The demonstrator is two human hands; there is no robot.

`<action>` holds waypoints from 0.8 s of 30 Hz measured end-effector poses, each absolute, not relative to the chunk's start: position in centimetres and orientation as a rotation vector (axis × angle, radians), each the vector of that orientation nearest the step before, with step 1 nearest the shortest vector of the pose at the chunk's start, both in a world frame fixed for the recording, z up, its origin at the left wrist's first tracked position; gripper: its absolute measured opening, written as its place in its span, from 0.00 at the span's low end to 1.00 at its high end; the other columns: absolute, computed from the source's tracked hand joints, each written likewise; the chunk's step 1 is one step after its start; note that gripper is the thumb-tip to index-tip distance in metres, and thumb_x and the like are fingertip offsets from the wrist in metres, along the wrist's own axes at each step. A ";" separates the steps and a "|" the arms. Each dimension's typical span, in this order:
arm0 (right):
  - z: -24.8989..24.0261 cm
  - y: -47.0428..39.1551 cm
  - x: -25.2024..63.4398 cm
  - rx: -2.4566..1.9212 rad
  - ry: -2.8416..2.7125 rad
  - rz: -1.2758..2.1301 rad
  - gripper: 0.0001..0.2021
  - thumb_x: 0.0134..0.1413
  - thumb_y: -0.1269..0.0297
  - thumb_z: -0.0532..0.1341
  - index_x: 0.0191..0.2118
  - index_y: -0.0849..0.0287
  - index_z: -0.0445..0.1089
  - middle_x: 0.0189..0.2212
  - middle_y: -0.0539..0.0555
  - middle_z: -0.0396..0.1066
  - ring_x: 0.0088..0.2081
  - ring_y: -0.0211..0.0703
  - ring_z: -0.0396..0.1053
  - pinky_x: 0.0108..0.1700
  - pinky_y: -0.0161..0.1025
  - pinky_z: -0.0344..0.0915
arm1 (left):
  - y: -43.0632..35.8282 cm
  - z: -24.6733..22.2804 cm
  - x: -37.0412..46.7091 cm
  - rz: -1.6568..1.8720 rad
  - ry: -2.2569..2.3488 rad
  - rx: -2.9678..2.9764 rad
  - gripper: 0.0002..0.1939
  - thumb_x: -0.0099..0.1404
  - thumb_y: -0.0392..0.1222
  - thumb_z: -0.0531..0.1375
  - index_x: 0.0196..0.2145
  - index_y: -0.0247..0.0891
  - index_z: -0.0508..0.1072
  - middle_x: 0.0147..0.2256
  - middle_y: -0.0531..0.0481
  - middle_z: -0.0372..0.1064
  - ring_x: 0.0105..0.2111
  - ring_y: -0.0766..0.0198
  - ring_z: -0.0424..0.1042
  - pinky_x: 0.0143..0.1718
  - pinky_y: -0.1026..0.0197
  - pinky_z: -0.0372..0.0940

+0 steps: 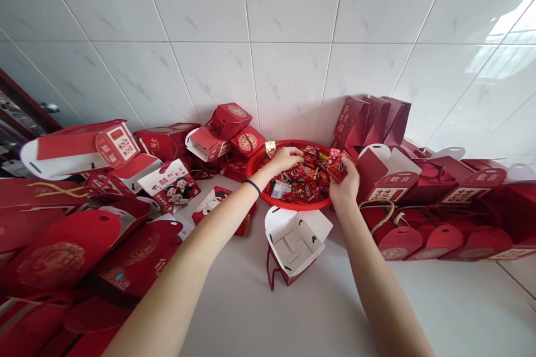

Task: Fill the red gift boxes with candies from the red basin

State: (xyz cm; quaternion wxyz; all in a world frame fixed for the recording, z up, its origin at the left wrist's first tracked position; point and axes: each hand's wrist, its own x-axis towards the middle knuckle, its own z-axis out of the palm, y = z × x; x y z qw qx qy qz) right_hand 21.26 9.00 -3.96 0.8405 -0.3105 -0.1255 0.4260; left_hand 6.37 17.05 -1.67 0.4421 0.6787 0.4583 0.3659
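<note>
Two bare hands, apart, at a red plastic basin (252,170) of wrapped sweets (302,183).

Left hand (287,159): over the basin's far left part, fingertips at the sweets; whether they grip one cannot be told. Dark band (253,188) at the wrist. Right hand (347,183): at the basin's right rim, clamped on red packets (338,164), probably sweets, their number unclear. Basin: on a pale surface (234,290), near a tiled wall (288,83). Open box (295,245), one, white inside, dark red cord at its left side: just in front of the basin. Red gift boxes (387,175), many, gold or white markings: to both sides.
</note>
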 end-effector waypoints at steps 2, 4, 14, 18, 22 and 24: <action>-4.0 9.0 21.2 -0.662 -0.247 0.842 0.07 0.42 0.68 0.65 0.32 0.55 0.71 0.29 0.43 0.76 0.34 0.37 0.75 0.36 0.34 0.72 | 16.7 -1.3 7.6 0.854 1.080 1.686 0.05 0.57 0.31 0.64 0.30 0.36 0.80 0.36 0.49 0.79 0.37 0.62 0.75 0.45 0.59 0.68; -4.1 9.0 21.1 -0.664 -0.231 0.776 0.07 0.42 0.67 0.65 0.32 0.55 0.70 0.30 0.43 0.76 0.36 0.38 0.75 0.38 0.35 0.73 | 16.4 -1.0 8.9 0.792 1.016 1.680 0.06 0.61 0.34 0.62 0.31 0.36 0.80 0.35 0.47 0.79 0.34 0.62 0.76 0.42 0.59 0.69; -3.9 9.2 20.6 -0.658 -0.241 0.625 0.08 0.41 0.66 0.65 0.31 0.56 0.70 0.29 0.44 0.74 0.35 0.39 0.73 0.40 0.38 0.73 | 17.1 -1.0 10.4 0.629 0.891 1.800 0.08 0.56 0.30 0.61 0.32 0.35 0.80 0.33 0.49 0.79 0.34 0.62 0.76 0.40 0.62 0.69; -4.1 9.2 20.7 -0.661 -0.241 0.628 0.07 0.40 0.66 0.65 0.30 0.56 0.69 0.27 0.43 0.72 0.32 0.38 0.72 0.36 0.36 0.71 | 16.5 -1.8 11.0 0.262 0.712 2.153 0.21 0.41 0.21 0.64 0.32 0.39 0.81 0.30 0.55 0.80 0.34 0.61 0.76 0.38 0.64 0.68; -4.1 9.2 20.8 -0.668 -0.256 0.649 0.08 0.39 0.65 0.65 0.30 0.55 0.68 0.27 0.43 0.73 0.31 0.38 0.71 0.34 0.35 0.70 | 15.3 -2.4 11.6 0.218 0.717 2.288 0.15 0.42 0.21 0.62 0.24 0.38 0.79 0.23 0.55 0.77 0.26 0.63 0.72 0.31 0.64 0.64; -4.1 9.1 20.9 -0.671 -0.269 0.664 0.08 0.39 0.65 0.65 0.30 0.55 0.68 0.27 0.43 0.73 0.31 0.37 0.72 0.34 0.34 0.71 | 14.9 -2.1 11.3 0.314 0.727 2.252 0.12 0.45 0.23 0.63 0.23 0.38 0.78 0.23 0.54 0.76 0.26 0.64 0.71 0.31 0.65 0.62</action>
